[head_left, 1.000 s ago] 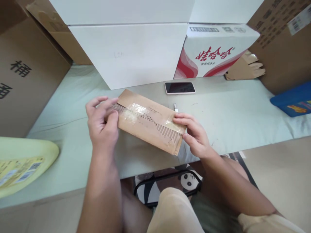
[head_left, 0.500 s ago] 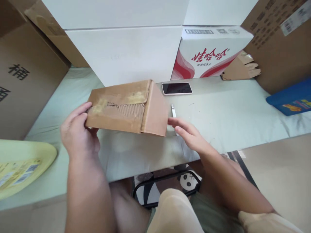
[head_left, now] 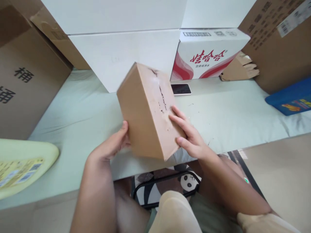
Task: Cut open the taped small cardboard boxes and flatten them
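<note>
A brown cardboard box (head_left: 143,116) is tilted up between my two hands over the pale green cloth surface. One narrow face with a torn, taped seam turns to the right. My left hand (head_left: 116,140) grips the box's lower left side, thumb on the near face and the other fingers hidden behind it. On the right, my right hand (head_left: 188,132) presses its fingers against the seamed face. Partly covered by the box, a phone (head_left: 182,89) lies on the cloth behind it.
Large white boxes (head_left: 126,48) and a white-and-red carton (head_left: 209,55) stand at the back. A brown carton (head_left: 24,77) and a yellow-green bottle (head_left: 26,165) are on the left. At right lie a blue package (head_left: 291,100) and a big brown carton (head_left: 279,48).
The cardboard box has been turned and tilted upright, its seamed end now facing right. My right hand has come into contact with it. The small silver tool beside it is now hidden.
</note>
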`<state>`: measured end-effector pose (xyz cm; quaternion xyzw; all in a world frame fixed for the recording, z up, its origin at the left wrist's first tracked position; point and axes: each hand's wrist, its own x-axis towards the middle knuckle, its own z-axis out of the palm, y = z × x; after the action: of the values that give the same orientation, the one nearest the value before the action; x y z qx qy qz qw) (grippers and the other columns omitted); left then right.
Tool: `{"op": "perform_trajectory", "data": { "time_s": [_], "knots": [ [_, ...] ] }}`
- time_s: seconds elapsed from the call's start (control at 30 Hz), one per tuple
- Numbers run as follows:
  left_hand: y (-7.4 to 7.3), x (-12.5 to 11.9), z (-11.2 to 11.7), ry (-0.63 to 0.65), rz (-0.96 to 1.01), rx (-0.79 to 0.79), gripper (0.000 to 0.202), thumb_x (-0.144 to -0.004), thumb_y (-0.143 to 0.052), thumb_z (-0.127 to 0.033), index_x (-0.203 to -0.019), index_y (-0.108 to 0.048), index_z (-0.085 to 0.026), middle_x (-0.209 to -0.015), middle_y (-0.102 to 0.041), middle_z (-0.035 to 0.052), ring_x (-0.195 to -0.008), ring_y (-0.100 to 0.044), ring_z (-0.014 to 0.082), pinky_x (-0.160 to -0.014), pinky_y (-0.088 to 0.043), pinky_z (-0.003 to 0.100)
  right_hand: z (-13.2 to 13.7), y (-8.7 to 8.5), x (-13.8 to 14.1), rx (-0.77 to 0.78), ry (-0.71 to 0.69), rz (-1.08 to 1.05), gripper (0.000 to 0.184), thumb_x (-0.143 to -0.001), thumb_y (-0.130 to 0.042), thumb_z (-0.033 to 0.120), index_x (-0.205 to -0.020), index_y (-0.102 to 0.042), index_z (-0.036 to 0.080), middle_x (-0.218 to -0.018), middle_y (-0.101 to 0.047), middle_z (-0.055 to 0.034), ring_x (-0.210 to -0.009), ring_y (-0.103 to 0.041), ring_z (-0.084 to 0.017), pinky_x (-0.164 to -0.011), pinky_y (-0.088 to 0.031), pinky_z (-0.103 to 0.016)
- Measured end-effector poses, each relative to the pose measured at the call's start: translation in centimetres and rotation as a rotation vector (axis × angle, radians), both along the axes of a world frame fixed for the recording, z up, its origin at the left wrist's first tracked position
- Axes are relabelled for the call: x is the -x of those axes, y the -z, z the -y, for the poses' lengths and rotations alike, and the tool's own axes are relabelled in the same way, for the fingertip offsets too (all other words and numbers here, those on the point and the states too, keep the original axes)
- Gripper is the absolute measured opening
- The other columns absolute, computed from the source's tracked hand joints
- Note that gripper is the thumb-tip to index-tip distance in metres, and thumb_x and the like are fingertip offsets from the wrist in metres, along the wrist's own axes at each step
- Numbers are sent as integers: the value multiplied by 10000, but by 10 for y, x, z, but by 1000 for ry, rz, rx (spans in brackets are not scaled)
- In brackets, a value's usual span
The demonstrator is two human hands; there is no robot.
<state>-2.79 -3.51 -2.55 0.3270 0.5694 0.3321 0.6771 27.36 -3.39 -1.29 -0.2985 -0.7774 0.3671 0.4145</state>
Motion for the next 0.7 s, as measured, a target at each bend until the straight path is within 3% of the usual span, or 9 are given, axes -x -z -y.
{"op": "perform_trajectory", "data": {
  "time_s": [0.07,0.13,0.17,0.23,0.3,0.37,0.43,0.53,0.7],
  "knots": [
    [1,3,0,195,-71,61,773,-556,-727,-955,-717,-744,-199,-701,-741,178,-551,-687,288,-416,-447,313,0,-1,-3,40,52,-11,525,-1047,-546,558,-1531,-591,361,-1738,-410,-57,-1629,-375,-302,-1328,-356,-559],
    [0,7,-5,237,-195,38,678,-606,-792,-859,-675,-739,-187,-656,-724,159,-488,-638,243,-393,-371,278,-1,-1,-6,73,81,-10,463,-1029,-585,556,-1422,-685,332,-1701,-467,-81,-1593,-436,-317,-1300,-397,-570],
    [-1,7,-8,147,-264,-24,629,-633,-816,-808,-688,-741,-186,-645,-715,137,-488,-622,224,-405,-366,268,-1,-1,-7,85,81,-3,444,-1017,-612,549,-1386,-710,323,-1695,-473,-87,-1585,-448,-322,-1291,-410,-569],
    [-3,7,-14,-188,-343,-226,549,-685,-841,-720,-811,-755,-193,-720,-731,106,-595,-653,213,-486,-437,263,-1,-1,-6,94,43,6,432,-1004,-645,530,-1371,-725,318,-1699,-468,-88,-1587,-445,-322,-1290,-413,-552],
    [-5,3,-19,-499,-281,-485,568,-719,-840,-693,-1010,-749,-213,-951,-767,110,-837,-714,227,-640,-524,277,-1,-3,-3,87,-55,2,432,-1006,-659,492,-1399,-712,320,-1718,-441,-84,-1596,-435,-301,-1300,-403,-514],
    [-8,-1,-21,-591,-145,-730,674,-693,-859,-710,-1174,-715,-262,-1223,-732,101,-1098,-694,249,-822,-559,309,1,-5,2,72,-185,-9,441,-1006,-673,453,-1422,-698,308,-1736,-412,-87,-1601,-429,-274,-1305,-394,-468],
    [-11,-5,-21,-541,-66,-872,721,-628,-915,-681,-1204,-704,-302,-1316,-691,67,-1192,-655,259,-915,-553,329,3,-7,7,57,-286,-14,449,-999,-690,435,-1416,-700,268,-1745,-392,-109,-1612,-412,-260,-1310,-378,-435],
    [-13,-8,-20,-503,-26,-850,619,-586,-969,-507,-1107,-719,-285,-1167,-723,38,-1012,-675,221,-793,-560,294,6,-9,14,38,-316,1,403,-1009,-677,414,-1351,-728,207,-1731,-406,-150,-1613,-410,-248,-1304,-380,-406],
    [-14,-7,-17,-509,49,-725,467,-623,-860,-327,-1033,-653,-246,-927,-713,18,-712,-613,170,-561,-476,246,5,-11,15,-56,-245,53,302,-1033,-622,354,-1246,-766,196,-1666,-496,-181,-1544,-515,-241,-1255,-448,-406]
  ]
}}
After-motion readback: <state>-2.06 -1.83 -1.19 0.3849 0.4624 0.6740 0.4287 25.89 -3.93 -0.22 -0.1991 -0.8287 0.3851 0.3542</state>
